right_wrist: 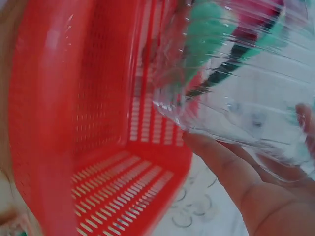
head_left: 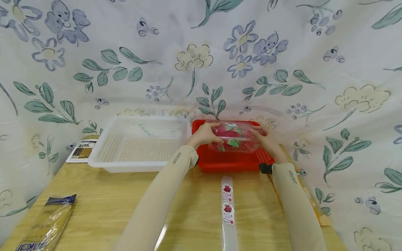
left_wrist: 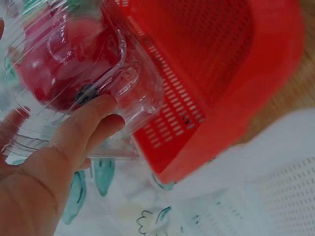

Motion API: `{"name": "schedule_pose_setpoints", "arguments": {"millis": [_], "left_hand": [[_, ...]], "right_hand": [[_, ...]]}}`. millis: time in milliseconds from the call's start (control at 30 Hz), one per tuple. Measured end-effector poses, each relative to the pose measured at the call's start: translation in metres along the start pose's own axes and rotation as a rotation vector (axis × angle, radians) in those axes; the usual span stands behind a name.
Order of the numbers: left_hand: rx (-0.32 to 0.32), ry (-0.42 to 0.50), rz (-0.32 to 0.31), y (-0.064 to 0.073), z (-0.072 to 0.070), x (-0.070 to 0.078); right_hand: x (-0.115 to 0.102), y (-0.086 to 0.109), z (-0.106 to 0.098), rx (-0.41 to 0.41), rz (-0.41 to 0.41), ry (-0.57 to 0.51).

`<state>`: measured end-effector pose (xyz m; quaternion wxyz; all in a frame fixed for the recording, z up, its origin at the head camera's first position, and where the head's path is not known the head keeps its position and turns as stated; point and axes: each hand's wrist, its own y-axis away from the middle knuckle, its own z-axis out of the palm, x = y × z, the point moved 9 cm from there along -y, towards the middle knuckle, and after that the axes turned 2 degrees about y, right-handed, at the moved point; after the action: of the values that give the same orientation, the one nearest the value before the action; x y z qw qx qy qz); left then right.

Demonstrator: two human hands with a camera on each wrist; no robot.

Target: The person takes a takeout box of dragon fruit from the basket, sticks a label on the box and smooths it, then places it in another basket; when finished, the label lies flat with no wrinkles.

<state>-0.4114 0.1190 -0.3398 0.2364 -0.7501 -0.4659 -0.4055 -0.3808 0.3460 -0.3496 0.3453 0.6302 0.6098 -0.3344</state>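
Note:
Both hands hold a clear plastic box [head_left: 233, 139] over the red basket [head_left: 220, 166], one at each end. Through its walls show red dragon fruit [left_wrist: 74, 54] with green tips. My left hand [head_left: 204, 135] grips the left end, thumb on the near side and fingers over the top; in the left wrist view its fingers press the clear wall. At the opposite end my right hand [head_left: 268, 142] grips the box, fingertips at its upper edge. In the right wrist view the box overlaps the slotted basket wall [right_wrist: 155, 118]. The basket's far interior is partly hidden behind the box.
Left of the red basket stands a white basket [head_left: 132, 164], with a flat packet [head_left: 82, 152] beside it. A strip of dragon fruit stickers [head_left: 228, 200] lies in front. A yellow plastic bag [head_left: 47, 223] is at front left on the wooden table [head_left: 119, 202]. Floral cloth [head_left: 188, 28] hangs behind.

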Motion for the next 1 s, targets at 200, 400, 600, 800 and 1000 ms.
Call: {"name": "schedule_pose_setpoints", "arguments": {"millis": [200,400,600,800,1000], "left_hand": [[-0.018,0.038,-0.075,-0.013,0.006,-0.02],[-0.061,0.121,-0.139,-0.019,0.023,-0.041],[-0.044,0.146,-0.18,-0.028,0.033,-0.055],[0.008,0.172,-0.237,-0.035,0.035,-0.063],[-0.053,0.025,-0.272,-0.047,0.03,-0.052]], "right_hand": [[0.009,-0.021,0.007,-0.049,0.061,0.138],[0.032,-0.029,0.017,-0.034,0.125,0.091],[0.047,-0.028,0.025,-0.031,0.177,0.03],[0.06,-0.033,0.027,-0.031,0.204,0.032],[0.057,-0.04,0.02,-0.082,0.219,0.121]]}}
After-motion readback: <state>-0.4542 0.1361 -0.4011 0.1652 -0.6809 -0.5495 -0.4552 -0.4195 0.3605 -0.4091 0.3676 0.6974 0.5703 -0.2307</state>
